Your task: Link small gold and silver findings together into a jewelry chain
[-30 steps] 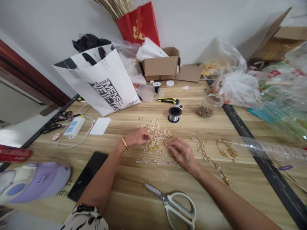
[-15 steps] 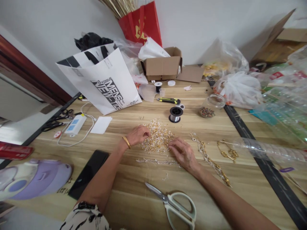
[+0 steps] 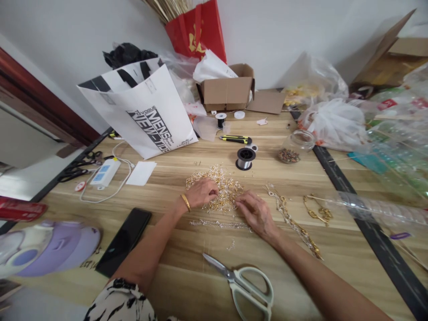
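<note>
A loose pile of small gold and silver jewellery pieces [image 3: 226,189] lies on the wooden table. Over its left part rests my left hand [image 3: 202,192], a gold bangle on the wrist, fingers curled closed; what they hold, if anything, is hidden. At the pile's right edge, my right hand [image 3: 256,213] has thumb and fingertips pinched together, on something too small to make out. A silver chain [image 3: 219,224] lies just below the pile, its right end by my right hand. To the right lie a gold and silver chain [image 3: 294,225] and a gold chain [image 3: 317,209].
Scissors with pale handles [image 3: 247,287] lie in front, a black phone [image 3: 123,243] at left. Behind the pile stand a wire spool [image 3: 245,159], a yellow-black box cutter [image 3: 236,139] and a bead jar [image 3: 294,149]. A white paper bag [image 3: 143,111] stands back left.
My left hand has slid right across the pile, baring pieces on its left side. My right hand stays almost in place.
</note>
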`<control>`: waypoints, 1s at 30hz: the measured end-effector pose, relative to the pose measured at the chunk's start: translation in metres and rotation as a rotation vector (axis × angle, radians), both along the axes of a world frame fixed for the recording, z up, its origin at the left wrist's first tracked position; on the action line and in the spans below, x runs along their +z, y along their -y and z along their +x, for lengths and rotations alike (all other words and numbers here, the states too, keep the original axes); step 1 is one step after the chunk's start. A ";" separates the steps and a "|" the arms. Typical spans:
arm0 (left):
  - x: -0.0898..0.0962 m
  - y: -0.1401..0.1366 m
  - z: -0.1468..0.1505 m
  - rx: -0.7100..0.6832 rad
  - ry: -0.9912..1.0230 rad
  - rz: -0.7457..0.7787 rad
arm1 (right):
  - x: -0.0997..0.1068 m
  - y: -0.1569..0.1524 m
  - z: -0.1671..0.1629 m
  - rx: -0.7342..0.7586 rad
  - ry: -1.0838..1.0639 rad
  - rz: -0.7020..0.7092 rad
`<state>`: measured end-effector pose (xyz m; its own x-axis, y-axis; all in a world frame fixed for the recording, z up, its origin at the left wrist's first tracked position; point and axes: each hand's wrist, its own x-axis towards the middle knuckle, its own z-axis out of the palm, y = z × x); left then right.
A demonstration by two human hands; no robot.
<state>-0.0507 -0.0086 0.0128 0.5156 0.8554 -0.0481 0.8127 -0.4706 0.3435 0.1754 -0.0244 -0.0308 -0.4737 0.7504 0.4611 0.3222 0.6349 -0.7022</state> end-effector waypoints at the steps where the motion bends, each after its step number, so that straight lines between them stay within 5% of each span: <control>1: 0.000 0.001 0.001 -0.019 0.002 -0.007 | 0.000 0.000 0.000 0.000 0.000 0.000; 6: 0.003 0.000 -0.003 -0.081 0.043 -0.033 | 0.000 0.000 0.000 0.005 -0.004 -0.005; 17: 0.008 -0.005 -0.018 0.051 0.113 0.000 | 0.001 0.000 0.000 0.002 -0.001 -0.007; 24: -0.005 -0.005 -0.012 -0.075 0.077 0.022 | 0.003 0.001 -0.001 0.000 0.002 -0.013; 30: -0.009 -0.006 -0.013 0.001 0.052 0.096 | 0.001 0.000 0.000 0.004 0.004 -0.009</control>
<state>-0.0641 -0.0024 0.0038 0.5140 0.8556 0.0606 0.7957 -0.5020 0.3390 0.1757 -0.0244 -0.0301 -0.4783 0.7525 0.4527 0.3227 0.6300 -0.7064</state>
